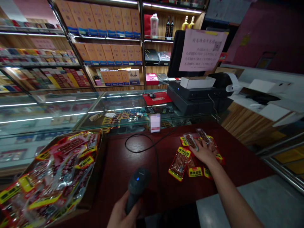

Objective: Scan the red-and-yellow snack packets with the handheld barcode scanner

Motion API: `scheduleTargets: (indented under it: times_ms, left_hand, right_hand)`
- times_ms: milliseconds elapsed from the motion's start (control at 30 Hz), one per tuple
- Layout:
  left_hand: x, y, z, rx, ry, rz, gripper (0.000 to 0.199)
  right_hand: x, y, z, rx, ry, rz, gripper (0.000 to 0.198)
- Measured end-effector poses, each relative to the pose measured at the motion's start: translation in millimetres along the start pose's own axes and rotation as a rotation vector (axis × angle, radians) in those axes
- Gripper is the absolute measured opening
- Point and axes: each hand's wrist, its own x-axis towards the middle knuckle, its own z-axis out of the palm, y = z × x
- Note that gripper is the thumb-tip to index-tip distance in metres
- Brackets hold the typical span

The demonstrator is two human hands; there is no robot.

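Note:
In the head view my left hand is closed around the handle of a dark barcode scanner, which shows a small blue light. My right hand lies with fingers spread over a loose pile of snack packets on the right of the dark red table. One red and yellow snack packet lies flat just left of that hand. Other packets stick out beyond and below the fingers, partly covered. At the left stands a cardboard box heaped with similar clear, red and yellow packets.
A black cable loops across the table. Behind it stands a glass display counter with a mouse on a red mat. A monitor bearing a paper notice and a printer-like machine are at the right. Stocked shelves line the back.

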Motion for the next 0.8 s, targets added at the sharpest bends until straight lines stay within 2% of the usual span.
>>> scheduleTargets:
  times_ms: [100,167,300,400,500,600,700,800]
  left_hand:
    - [-4.8,3.5,-2.8,-0.007,-0.016,0.01,0.057]
    - [-8.4,3.7,-5.6,-0.009,-0.011,0.013,0.054]
    - [-14.3,1.6,-11.4,-0.023,0.042,0.024,0.049]
    - [-16.8,0.9,-15.6,-0.025,0.068,0.028,0.048]
    - [-18.7,0.7,-20.7,-0.014,0.075,0.015,0.051]
    - [-20.8,-0.2,-25.5,-0.004,0.079,-0.002,0.056]
    - [-22.3,-2.2,-26.8,-0.009,0.086,-0.001,0.051]
    - [-23.1,-4.8,-25.0,-0.037,0.081,0.018,0.048]
  right_hand:
    - [-23.1,-12.9,-5.8,0.024,0.011,-0.05,0.067]
    - [-37.7,-19.1,-16.4,0.04,0.065,-0.067,0.06]
    - [-88.8,-40.0,-25.3,0.046,0.18,-0.169,0.059]
    - [-136.3,-65.6,-11.3,0.016,0.126,-0.268,0.071]
    - [-162.6,-87.0,5.1,-0.088,0.065,-0.269,0.086]
    - [-157.9,-94.0,11.4,-0.044,-0.017,-0.293,0.092]
    - [-136.8,-89.8,10.1,0.053,-0.097,-0.385,0.095]
    - [-115.1,-81.9,8.1,0.104,-0.121,-0.464,0.099]
